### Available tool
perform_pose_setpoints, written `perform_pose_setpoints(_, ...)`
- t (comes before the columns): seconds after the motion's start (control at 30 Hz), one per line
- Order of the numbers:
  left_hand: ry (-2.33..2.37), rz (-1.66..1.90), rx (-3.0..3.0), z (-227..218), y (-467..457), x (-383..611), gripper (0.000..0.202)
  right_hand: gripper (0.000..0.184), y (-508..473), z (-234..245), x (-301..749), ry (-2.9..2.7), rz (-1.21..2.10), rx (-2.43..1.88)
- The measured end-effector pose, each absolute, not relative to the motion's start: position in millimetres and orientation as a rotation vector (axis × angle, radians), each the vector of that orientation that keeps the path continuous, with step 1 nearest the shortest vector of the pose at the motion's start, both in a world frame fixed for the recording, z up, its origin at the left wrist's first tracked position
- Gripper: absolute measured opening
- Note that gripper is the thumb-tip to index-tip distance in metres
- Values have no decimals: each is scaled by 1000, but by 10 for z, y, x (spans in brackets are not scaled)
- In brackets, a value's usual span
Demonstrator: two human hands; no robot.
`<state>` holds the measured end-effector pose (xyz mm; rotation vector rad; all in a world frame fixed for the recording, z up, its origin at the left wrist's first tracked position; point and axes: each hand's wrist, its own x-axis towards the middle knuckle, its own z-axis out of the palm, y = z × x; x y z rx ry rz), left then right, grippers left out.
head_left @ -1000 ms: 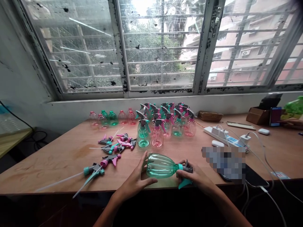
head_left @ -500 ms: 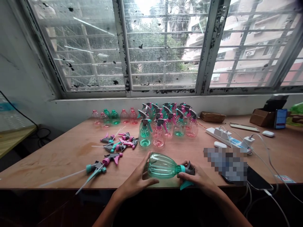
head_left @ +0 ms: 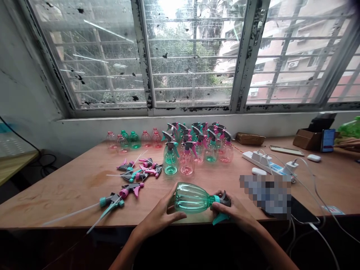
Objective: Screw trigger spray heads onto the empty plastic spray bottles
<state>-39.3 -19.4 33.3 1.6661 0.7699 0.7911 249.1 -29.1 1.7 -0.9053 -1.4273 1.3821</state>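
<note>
A clear green spray bottle (head_left: 192,198) lies on its side near the front edge of the wooden table (head_left: 70,191). My left hand (head_left: 159,217) is wrapped round its base end. My right hand (head_left: 234,212) grips the grey and teal trigger head (head_left: 222,204) at the bottle's neck. Several loose trigger heads (head_left: 135,176) with long dip tubes lie to the left. Farther back stand several finished spray bottles (head_left: 197,148), and several bare bottles without heads (head_left: 132,140) stand at the back left.
A white power strip (head_left: 267,163) with chargers and cables lies to the right, beside a blurred patch and a dark phone (head_left: 302,212). A cardboard box (head_left: 306,138), a phone and another person's hand with something green sit at the far right. A barred window runs behind.
Both hands keep hold of the green bottle; it has barely shifted. The camera moved slightly.
</note>
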Motion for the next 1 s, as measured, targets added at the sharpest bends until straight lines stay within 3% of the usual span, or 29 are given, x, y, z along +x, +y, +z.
perform_pose_setpoints(0.17, 747, 830, 1694, 309, -193, -376, 104, 35, -281, 16, 2481, -1401, 1389, -907)
perform_pose_setpoints(0.3, 772, 831, 1664, 296, -203, -380, 117, 35, -288, 29, 2480, -1415, 1393, -898)
perform_pose_setpoints(0.47, 815, 786, 1725, 314, -212, -405, 102, 35, -278, 15, 2498, -1434, 1399, -920)
perform_pose_setpoints(0.63, 771, 817, 1796, 320, -207, -399, 102, 37, -276, -20, 2514, -1430, 1406, -911)
perform_pose_setpoints(0.77, 783, 784, 1706, 303, -204, -408, 113, 36, -281, -27, 2509, -1433, 1394, -923)
perform_pose_setpoints(1.0, 785, 788, 1729, 333, -220, -417, 105, 39, -285, 10, 2480, -1414, 1365, -961)
